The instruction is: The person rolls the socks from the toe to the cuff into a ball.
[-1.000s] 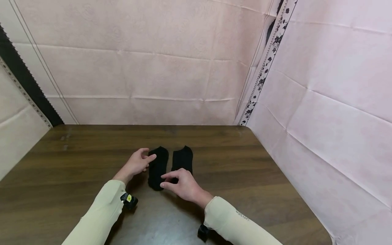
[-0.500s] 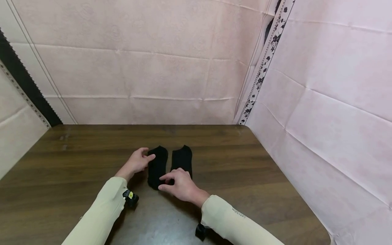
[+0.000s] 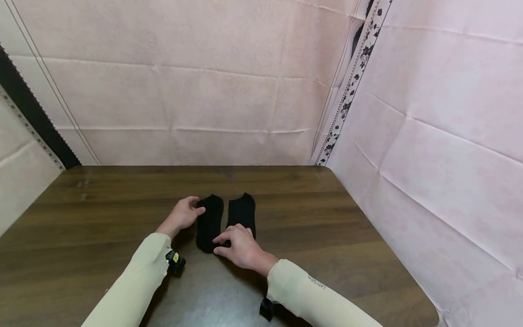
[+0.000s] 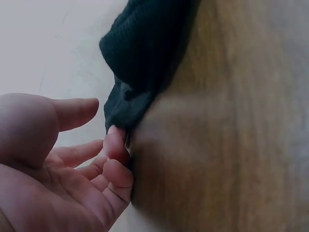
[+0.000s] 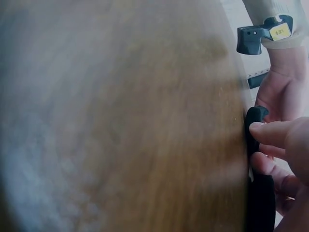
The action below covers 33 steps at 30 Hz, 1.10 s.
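Note:
Two black ankle socks lie flat side by side on the wooden table (image 3: 122, 218). My left hand (image 3: 184, 215) is at the upper left edge of the left sock (image 3: 209, 222), its thumb extended toward the fabric. In the left wrist view, bent fingertips touch the edge of a sock (image 4: 145, 43), while the thumb stands apart. Over the lower part of the right sock (image 3: 242, 211) is my right hand (image 3: 243, 247), covering some of it. Its thumb and forefinger reach the left sock's lower end with a gap between them; the right wrist view leaves contact unclear.
Pale pink patterned cloth (image 3: 204, 91) hangs behind the table, and another sheet (image 3: 441, 136) hangs along the right side. A dark strip (image 3: 37, 109) runs down at the left. Small black cameras (image 3: 175, 262) sit at both wrists.
The view has shifted very slightly. Both hands keep nearly the same place beside the socks, and the socks lie as before.

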Each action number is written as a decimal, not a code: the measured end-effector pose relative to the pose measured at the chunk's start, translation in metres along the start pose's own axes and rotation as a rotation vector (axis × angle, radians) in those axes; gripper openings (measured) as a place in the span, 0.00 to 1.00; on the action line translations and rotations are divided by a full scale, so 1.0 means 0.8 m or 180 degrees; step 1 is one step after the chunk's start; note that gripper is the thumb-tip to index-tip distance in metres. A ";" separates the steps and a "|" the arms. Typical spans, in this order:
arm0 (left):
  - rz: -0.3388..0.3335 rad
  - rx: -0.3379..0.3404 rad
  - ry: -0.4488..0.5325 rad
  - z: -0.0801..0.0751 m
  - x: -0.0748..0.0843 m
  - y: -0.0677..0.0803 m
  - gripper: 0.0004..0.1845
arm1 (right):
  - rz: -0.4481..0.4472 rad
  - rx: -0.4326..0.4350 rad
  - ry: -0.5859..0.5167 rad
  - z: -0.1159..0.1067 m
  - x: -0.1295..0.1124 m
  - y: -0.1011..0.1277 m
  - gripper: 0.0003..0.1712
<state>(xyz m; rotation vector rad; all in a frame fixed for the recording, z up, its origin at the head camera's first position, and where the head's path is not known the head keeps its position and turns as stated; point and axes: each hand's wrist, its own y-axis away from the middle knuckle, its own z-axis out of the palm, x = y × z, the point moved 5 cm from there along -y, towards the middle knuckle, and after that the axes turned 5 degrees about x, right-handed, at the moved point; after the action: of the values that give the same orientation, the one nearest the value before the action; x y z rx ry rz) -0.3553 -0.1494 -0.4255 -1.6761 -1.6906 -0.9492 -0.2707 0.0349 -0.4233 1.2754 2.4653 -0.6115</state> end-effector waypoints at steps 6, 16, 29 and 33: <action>0.0063 0.0036 -0.0174 -0.002 0.003 -0.003 0.29 | -0.0079 0.0041 0.0028 -0.001 0.000 -0.001 0.10; -0.0032 0.0227 -0.0274 -0.002 -0.001 -0.005 0.17 | -0.0176 0.0093 0.0105 -0.002 -0.001 0.000 0.07; -0.0064 0.0419 -0.0037 -0.005 -0.005 -0.005 0.09 | -0.0159 0.0080 0.0101 -0.004 -0.002 0.001 0.06; -0.0103 0.0394 0.0153 -0.005 -0.007 -0.006 0.09 | -0.0119 0.0076 0.0051 -0.004 -0.001 0.002 0.06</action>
<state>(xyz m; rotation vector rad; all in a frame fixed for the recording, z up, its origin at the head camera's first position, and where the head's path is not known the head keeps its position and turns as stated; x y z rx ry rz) -0.3605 -0.1560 -0.4280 -1.5383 -1.7134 -0.8742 -0.2691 0.0371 -0.4210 1.2503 2.5074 -0.6442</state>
